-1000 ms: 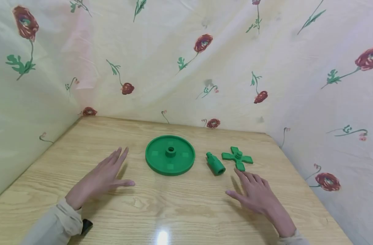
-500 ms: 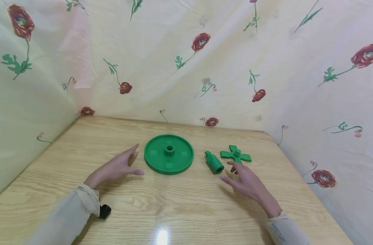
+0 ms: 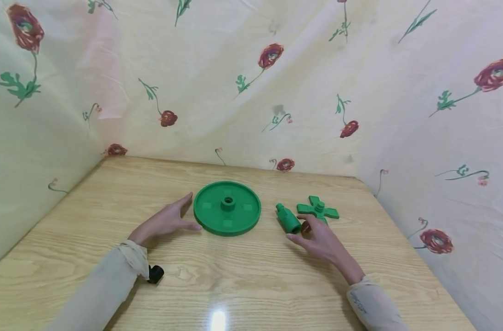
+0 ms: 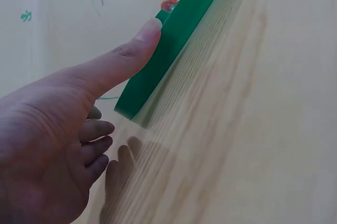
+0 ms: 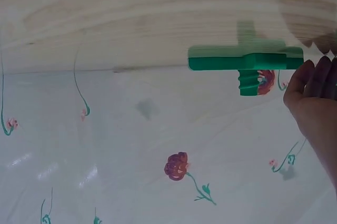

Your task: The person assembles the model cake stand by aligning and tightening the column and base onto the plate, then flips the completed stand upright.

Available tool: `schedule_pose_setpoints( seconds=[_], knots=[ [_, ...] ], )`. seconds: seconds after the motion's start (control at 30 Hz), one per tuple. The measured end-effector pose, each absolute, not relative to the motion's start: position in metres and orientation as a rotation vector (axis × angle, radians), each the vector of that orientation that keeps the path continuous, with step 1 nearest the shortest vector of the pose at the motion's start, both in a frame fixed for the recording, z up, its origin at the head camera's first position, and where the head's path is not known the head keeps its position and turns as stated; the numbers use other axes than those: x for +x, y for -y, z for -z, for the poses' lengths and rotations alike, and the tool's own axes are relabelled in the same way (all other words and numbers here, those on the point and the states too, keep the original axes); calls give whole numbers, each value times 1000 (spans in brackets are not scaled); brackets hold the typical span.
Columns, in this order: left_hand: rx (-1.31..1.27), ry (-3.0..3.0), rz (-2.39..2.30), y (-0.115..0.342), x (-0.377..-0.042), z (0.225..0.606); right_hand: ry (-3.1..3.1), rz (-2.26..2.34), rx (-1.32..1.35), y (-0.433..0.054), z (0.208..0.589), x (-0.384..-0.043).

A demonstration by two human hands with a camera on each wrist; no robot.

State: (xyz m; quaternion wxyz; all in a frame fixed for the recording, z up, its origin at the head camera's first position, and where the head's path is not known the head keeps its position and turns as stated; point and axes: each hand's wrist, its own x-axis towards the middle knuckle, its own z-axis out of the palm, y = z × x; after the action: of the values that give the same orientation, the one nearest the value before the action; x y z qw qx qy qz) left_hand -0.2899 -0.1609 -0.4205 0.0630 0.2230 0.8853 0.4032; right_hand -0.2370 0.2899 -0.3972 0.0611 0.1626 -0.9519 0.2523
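Observation:
A round green plastic disc [image 3: 210, 218] with a raised rim and a central hollow hub lies on the table. Beside its left edge is my left hand [image 3: 166, 223], thumb and fingers spread; in the left wrist view the thumb overlaps the disc's rim [image 4: 171, 50], and contact is hard to judge. My right hand [image 3: 323, 239] reaches around the lower end of a green bottle-shaped part [image 3: 287, 219], index finger and thumb on either side, with no firm grip visible. Just behind that hand lies a green cross-shaped piece [image 3: 317, 208] with a threaded stud, its front arm partly hidden.
The wooden table [image 3: 234, 285] has a flower-printed cloth [image 3: 218, 92] standing along its back and sides. A small black object [image 3: 155, 274] shows at the left sleeve's cuff.
My left hand has moved right to the disc's edge. My right hand has moved left from in front of the cross-shaped piece to the bottle-shaped part, its fingers bending. The green parts lie still.

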Motion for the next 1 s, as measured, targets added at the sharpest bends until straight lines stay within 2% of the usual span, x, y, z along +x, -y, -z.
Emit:
schedule_pose_setpoints(
  seconds=[0.3, 1.0],
  knots=[
    [700, -2685, -1200, 158, -296, 422, 2902, -731, 423, -286, 398, -241],
    [751, -2649, -1247, 152, -298, 421, 2834, -821, 464, -285, 403, -245]
  ],
)
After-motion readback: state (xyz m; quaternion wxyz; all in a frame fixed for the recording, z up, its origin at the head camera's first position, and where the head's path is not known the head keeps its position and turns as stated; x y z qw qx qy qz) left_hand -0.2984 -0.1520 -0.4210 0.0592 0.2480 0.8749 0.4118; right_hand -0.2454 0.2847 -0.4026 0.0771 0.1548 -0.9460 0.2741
